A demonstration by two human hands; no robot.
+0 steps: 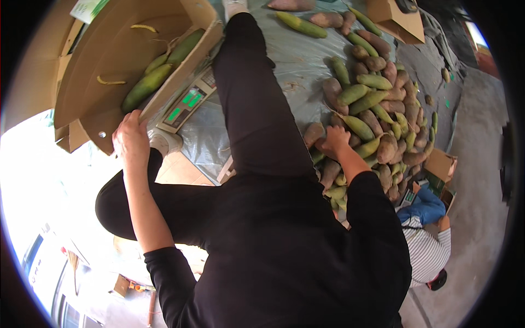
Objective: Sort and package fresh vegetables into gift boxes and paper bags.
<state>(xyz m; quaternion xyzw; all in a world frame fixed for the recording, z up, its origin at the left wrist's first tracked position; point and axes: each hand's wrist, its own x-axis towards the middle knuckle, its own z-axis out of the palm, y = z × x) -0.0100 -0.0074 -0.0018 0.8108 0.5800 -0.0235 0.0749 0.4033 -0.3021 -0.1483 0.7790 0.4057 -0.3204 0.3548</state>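
Note:
My left hand (131,136) grips the near edge of an open cardboard box (93,71) at the left. A few long green vegetables (147,86) lie inside it, with two thin yellowish strips on its wall. Out to the right, my right hand (334,141) is on the near left side of a large heap of green vegetables (366,101) and reddish-brown tubers (387,148). Its fingers are curled down among them, and what they hold, if anything, is hidden. A brown tuber (313,134) lies just left of that hand.
A scale (188,104) with green lit digits stands against the box. Grey plastic sheeting (290,60) spreads under the heap. Another cardboard box (396,22) is at the far right. At the right, a person in a striped top (426,249) works beside a small box (440,164).

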